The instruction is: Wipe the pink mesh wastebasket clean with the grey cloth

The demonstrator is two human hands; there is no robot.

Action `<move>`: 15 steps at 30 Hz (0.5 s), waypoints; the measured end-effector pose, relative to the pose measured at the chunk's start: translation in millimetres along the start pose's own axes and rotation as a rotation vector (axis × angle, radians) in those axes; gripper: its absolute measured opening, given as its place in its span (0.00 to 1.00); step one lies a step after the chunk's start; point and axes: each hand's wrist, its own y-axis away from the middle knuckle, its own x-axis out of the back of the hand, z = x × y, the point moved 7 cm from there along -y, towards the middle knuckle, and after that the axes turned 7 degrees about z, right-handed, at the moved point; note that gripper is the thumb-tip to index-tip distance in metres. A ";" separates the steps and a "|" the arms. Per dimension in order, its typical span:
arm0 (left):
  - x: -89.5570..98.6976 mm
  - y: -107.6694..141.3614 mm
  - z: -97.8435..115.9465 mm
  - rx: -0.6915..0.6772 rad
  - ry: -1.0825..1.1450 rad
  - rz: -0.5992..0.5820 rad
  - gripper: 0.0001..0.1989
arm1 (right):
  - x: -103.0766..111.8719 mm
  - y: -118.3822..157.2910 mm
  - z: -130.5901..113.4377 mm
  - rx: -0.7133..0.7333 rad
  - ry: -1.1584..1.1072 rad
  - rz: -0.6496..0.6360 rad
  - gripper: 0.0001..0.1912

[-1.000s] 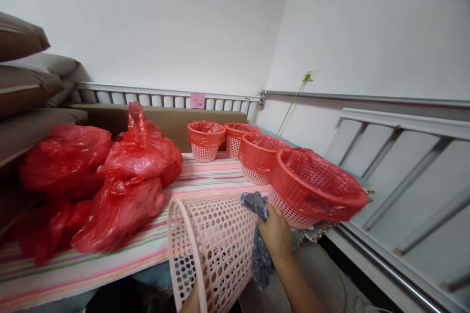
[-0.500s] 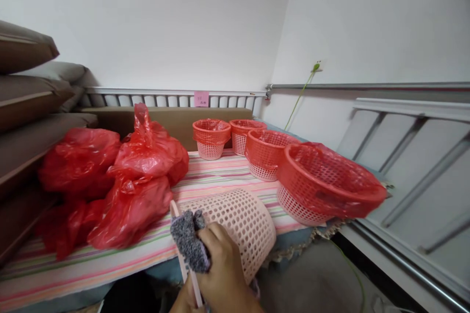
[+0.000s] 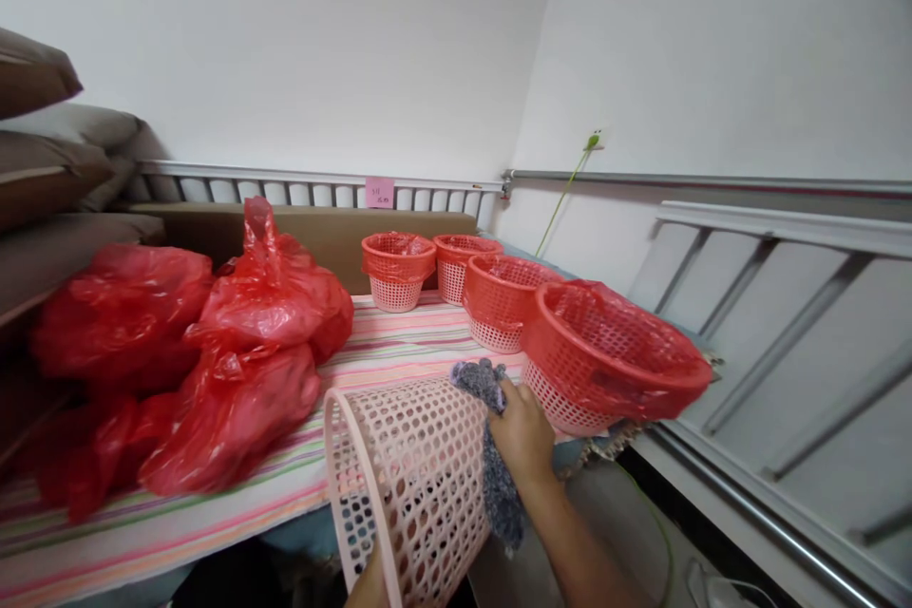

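Bags (image 3: 263,304) lie between cushions (image 3: 49,173) and the nearest basket (image 3: 431,451), perhaps touching the cushions.

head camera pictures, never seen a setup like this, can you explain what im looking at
There is no robot here: these are a person's bare hands, seen by one camera worn on the head, looking forward and down. The right hand holds a grey cloth against the closed end of a pale pink basket tipped on its side. The left hand is at its open end, mostly hidden. On the striped cover sit bulging red bags and four baskets lined with red plastic.
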 end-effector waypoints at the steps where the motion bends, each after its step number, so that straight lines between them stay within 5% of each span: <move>1: -0.1 -0.6 13.4 -0.018 0.018 0.020 0.48 | 0.1 1.2 -1.1 0.004 -0.004 0.003 0.13; 6: -1.4 -1.5 71.9 -0.073 0.075 0.129 0.44 | 2.9 4.4 -14.0 -0.007 -0.100 -0.019 0.11; 10: -5.5 -1.7 65.2 -0.032 0.112 0.110 0.45 | 19.4 19.4 -59.3 0.014 -0.384 -0.091 0.12; 15: 12.8 -1.6 49.5 -0.139 -0.037 0.162 0.44 | 64.8 62.1 -154.0 0.301 -0.739 -0.190 0.12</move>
